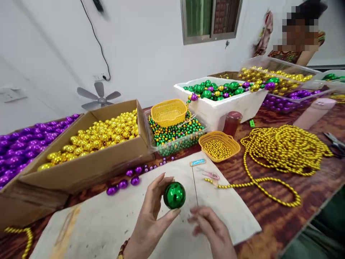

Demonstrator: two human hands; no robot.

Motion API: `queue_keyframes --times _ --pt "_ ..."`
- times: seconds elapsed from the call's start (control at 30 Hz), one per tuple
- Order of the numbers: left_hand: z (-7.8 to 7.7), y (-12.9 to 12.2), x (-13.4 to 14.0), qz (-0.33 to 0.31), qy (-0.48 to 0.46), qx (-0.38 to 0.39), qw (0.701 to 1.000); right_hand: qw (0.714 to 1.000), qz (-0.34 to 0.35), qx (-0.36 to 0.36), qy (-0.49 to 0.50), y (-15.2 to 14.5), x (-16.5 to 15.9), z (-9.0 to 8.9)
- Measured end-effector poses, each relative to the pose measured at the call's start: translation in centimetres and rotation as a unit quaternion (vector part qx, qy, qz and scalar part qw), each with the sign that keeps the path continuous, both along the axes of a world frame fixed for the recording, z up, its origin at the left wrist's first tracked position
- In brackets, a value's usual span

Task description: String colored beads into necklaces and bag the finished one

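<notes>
My left hand (156, 216) grips a shiny green ball (174, 195) between thumb and fingers, above a pale work sheet (115, 223). To its right my right hand (208, 226) has curled fingers blurred by motion; whether anything is in them cannot be made out. A thin dark line (195, 183) runs over the sheet toward those fingers; I cannot tell if it is a thread or a seam. Loose purple beads (123, 184) lie in a row along the sheet's far edge. Past my right hand are a small pink tool (211, 175) and a blue label (198, 162).
Cardboard boxes hold gold beads (102, 133) and purple beads (24, 147). Behind are a clear tray (180, 142), a yellow basket (168, 112), an orange basket (234, 145) and a white foam box (207, 106). Coiled gold bead strands (285, 149) lie right; a person (299, 39) is beyond.
</notes>
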State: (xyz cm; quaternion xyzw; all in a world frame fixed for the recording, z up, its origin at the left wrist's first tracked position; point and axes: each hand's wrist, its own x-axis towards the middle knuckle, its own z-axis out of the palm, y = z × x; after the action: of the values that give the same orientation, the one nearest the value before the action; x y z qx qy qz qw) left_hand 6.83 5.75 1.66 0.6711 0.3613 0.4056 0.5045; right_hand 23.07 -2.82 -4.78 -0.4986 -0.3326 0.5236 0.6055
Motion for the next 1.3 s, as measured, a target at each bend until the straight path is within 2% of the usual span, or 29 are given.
queue_keyframes --times 0.1,0.17,0.27,0.43,0.6,0.73,0.83,1.0,1.17,1.3 --pt "-2.0 -2.7 -0.4 0.005 -0.004 -0.024 1.000 0.991 -0.001 0.028 0.127 1.3 -1.1 0.2" --pt "-2.7 -3.6 -0.5 0.005 0.011 -0.003 1.000 0.985 0.007 0.028 0.172 1.5 -1.9 0.4" --pt "-3.4 -4.3 -0.8 0.013 0.042 0.040 0.998 0.980 0.001 0.021 0.200 1.1 -3.0 0.2" --pt "-3.9 -4.5 -1.1 0.033 0.049 0.058 0.997 0.980 -0.005 0.005 0.197 0.9 -3.6 0.1" --pt "-3.4 -4.1 -1.2 0.041 0.021 0.043 0.998 0.996 -0.029 -0.005 0.083 0.8 -3.0 0.1" --pt "-3.0 -3.5 -1.6 0.063 -0.004 0.029 0.998 1.000 -0.022 0.001 -0.006 -1.1 -2.5 -1.1" --pt "-2.5 -2.6 -2.0 0.098 -0.040 -0.016 0.994 0.998 -0.005 0.016 -0.060 -3.2 -2.7 -2.3" --pt "-0.4 -0.3 -2.4 0.153 -0.169 -0.110 0.968 0.991 0.001 0.065 -0.118 -5.2 -3.9 -4.0" --pt "1.6 0.9 -2.2 0.134 -0.258 -0.151 0.945 0.988 0.016 0.060 -0.141 -4.9 -4.7 -4.4" --pt "1.7 0.8 -1.9 0.122 -0.276 -0.159 0.940 0.988 0.036 0.054 -0.142 -4.6 -4.6 -3.8"
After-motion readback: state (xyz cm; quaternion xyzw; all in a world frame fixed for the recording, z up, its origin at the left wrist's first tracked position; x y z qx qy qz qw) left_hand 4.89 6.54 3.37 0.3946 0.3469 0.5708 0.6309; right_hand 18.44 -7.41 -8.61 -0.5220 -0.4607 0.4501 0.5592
